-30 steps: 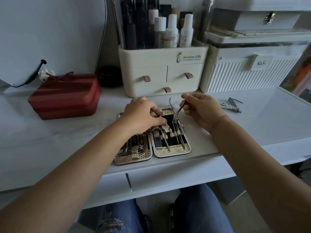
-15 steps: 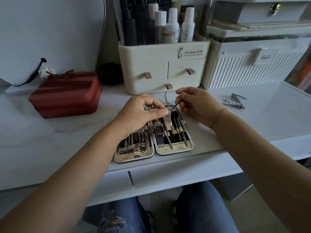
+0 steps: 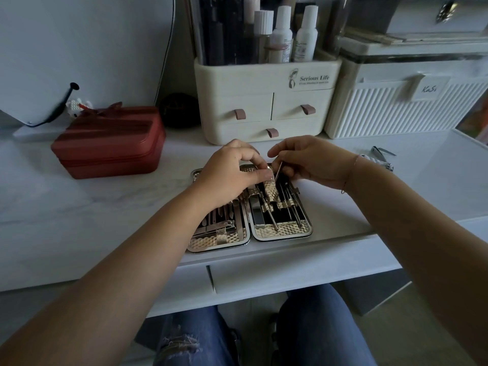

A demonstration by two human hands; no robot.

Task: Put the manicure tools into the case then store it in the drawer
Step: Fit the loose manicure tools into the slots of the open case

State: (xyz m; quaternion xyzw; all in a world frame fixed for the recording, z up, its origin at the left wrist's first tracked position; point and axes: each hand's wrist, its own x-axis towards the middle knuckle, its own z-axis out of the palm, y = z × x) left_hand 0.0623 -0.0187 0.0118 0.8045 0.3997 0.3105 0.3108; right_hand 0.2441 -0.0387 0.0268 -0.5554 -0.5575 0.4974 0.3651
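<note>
"Hands, where are they working?"
"Over the open case (image 3: 282, 232) on the bench (image 3: 105, 207): the right hand (image 3: 311, 162) is pinching a thin tool (image 3: 278, 170) above its right half."
"And the left hand (image 3: 227, 173)?"
"Curling onto the same half, beside the tool; I cannot tell what it's gripping. Clippers (image 3: 381, 157) are lying farther right."

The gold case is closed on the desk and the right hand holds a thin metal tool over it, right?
Not quite: the head view shows the case lying open on the desk. The right hand does hold a thin metal tool over it.
</note>
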